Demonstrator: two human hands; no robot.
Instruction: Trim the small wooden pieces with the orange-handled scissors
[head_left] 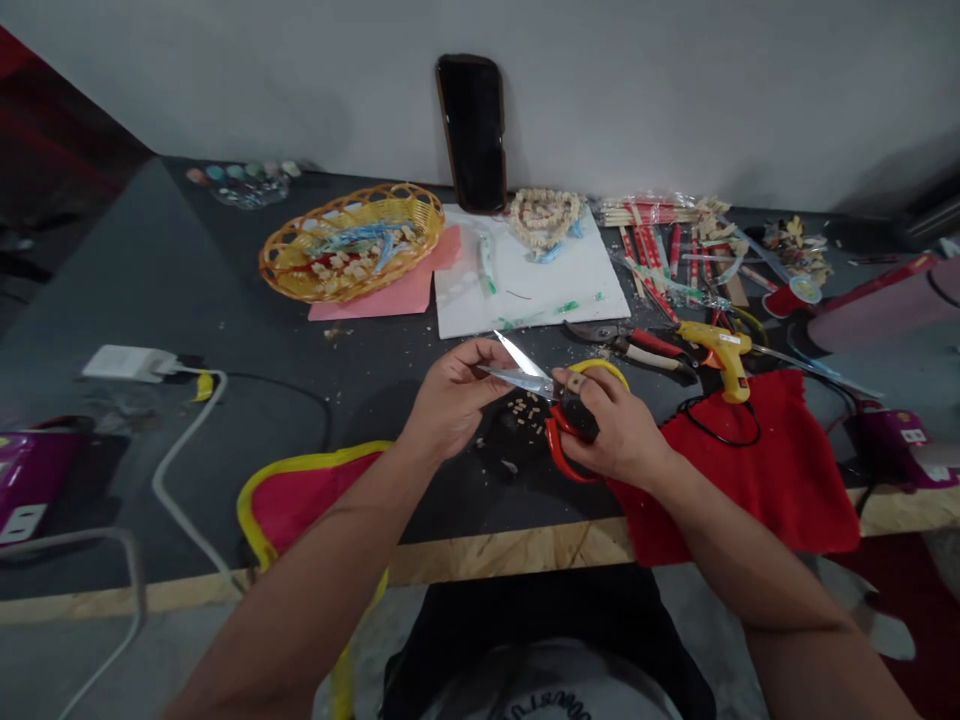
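A pair of scissors (525, 372) with shiny blades parted and red and yellow handles is held in my right hand (619, 430). A small tan wooden piece (575, 382) shows by that hand's thumb and fingers, and a dark rounded part lies under the palm. My left hand (461, 395) is closed at the blade tips, with the lower blade reaching between its thumb and fingers. Whatever else it pinches is hidden. Below the blades, several tiny cut wooden bits (527, 410) lie scattered on the dark table (390, 365).
Beyond my hands are a wicker basket (277, 270), a white board (461, 300) bearing a beaded piece (544, 220), and a leaning phone (472, 135). Pruning shears (652, 350), a yellow glue gun (720, 355) and red cloth (757, 480) lie right. A white cable (169, 470) runs left.
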